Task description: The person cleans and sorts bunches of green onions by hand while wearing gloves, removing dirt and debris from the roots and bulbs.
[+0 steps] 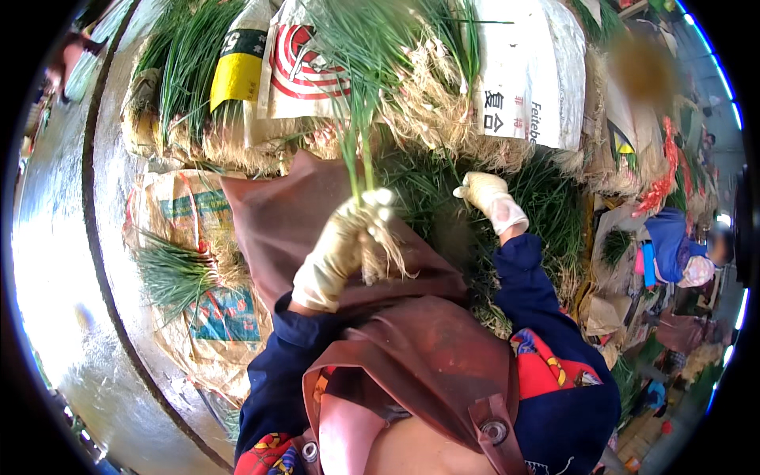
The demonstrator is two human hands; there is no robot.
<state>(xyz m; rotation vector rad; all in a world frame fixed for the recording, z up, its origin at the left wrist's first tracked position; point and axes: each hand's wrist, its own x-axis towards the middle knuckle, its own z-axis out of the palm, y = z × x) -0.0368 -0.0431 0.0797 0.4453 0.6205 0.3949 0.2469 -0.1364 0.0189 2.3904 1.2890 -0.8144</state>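
My left hand [342, 237], in a pale glove, is closed around a few spring onions [360, 150]. Their green leaves point up and away from me, and their tangled roots [385, 244] hang out beside the fingers, over my brown apron [285, 214]. My right hand [487, 198], also gloved, is curled closed above a dark green heap of spring onions [546, 198] to the right of the apron. Whatever its fingers hold, if anything, is hidden. Just beyond both hands lies a rooty bundle of spring onions [435, 99] with white bases.
White printed sacks [538, 71] lie over stacked spring onions at the far side. At left, a tied bunch [186, 273] rests on a brown sack [170, 340], beside a shiny wet floor [59, 253]. A person in blue [673, 241] is at far right, near red netting [661, 178].
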